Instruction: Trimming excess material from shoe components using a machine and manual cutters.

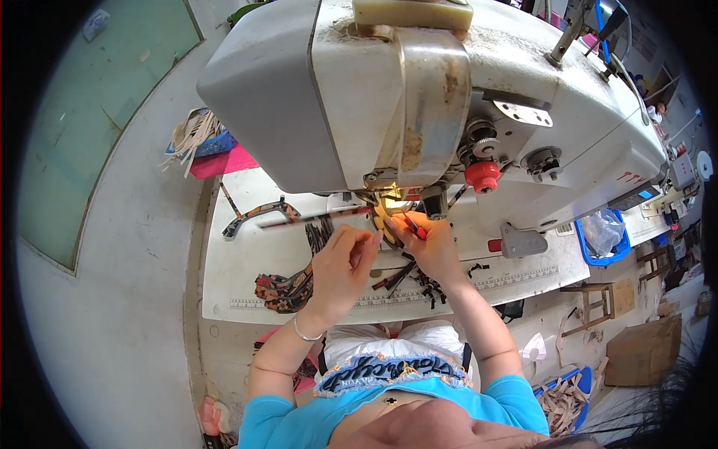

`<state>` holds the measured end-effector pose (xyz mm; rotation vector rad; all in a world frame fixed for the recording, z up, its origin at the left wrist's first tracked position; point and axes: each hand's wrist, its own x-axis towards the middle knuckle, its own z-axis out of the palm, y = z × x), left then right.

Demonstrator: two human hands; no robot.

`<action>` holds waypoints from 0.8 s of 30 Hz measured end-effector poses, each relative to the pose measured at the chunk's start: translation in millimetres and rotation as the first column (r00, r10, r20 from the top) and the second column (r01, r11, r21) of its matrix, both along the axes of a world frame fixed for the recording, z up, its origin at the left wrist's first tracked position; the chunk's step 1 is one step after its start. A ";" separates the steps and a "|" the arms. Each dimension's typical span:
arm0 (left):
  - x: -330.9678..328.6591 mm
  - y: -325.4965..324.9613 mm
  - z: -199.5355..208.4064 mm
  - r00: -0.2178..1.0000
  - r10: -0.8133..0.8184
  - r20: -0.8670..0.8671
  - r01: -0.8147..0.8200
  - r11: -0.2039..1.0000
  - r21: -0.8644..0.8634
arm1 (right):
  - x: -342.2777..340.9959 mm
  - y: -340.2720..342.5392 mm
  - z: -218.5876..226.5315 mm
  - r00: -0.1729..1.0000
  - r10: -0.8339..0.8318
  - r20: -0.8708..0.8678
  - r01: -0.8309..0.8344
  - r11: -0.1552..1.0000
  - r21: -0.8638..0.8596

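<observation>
Under the lit needle area of a large white sewing machine [359,90], both my hands work close together. My left hand [344,266] has its fingers curled and thumb and fingertips nearly together; what they pinch, if anything, is too small to see. My right hand [435,251] is closed on a small red-and-black tool [416,226], whose kind I cannot make out. Its fingers reach a yellowish curved part [383,224] beside the needle. A narrow dark patterned fabric strip [314,218] runs left from the needle area, past my left fingertips.
On the white table [232,288] lie a curved patterned strip [258,213], a bundle of patterned strips [286,290], and short dark pieces [430,288] beside a printed ruler scale. A blue bin [604,238] stands right; a basket of beige strips [198,138] is at far left.
</observation>
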<state>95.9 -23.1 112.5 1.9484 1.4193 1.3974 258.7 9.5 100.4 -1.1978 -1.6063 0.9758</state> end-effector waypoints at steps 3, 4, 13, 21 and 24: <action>-1.9 3.4 -9.5 0.992 -0.129 0.005 0.129 0.989 -0.078 | -1.9 2.3 -8.0 0.999 -0.028 0.039 0.028 1.000 0.007; -2.0 3.9 -9.2 0.990 -0.139 0.000 0.138 0.983 -0.119 | -5.1 0.2 -8.7 0.999 -0.018 -0.045 0.019 1.000 0.010; -9.5 18.1 -18.1 0.952 -0.202 0.229 0.259 0.931 -0.257 | -14.8 -6.8 -9.5 0.977 0.025 -0.213 -0.026 1.000 -0.001; -13.2 26.0 -16.7 0.898 -0.243 0.367 0.367 0.873 -0.322 | -8.8 -10.5 -20.5 0.984 0.020 -0.178 -0.018 1.000 0.013; -16.4 35.3 -14.3 0.918 -0.206 0.339 0.324 0.883 -0.340 | -7.0 -13.8 -19.8 0.980 0.039 -0.193 -0.050 0.997 -0.054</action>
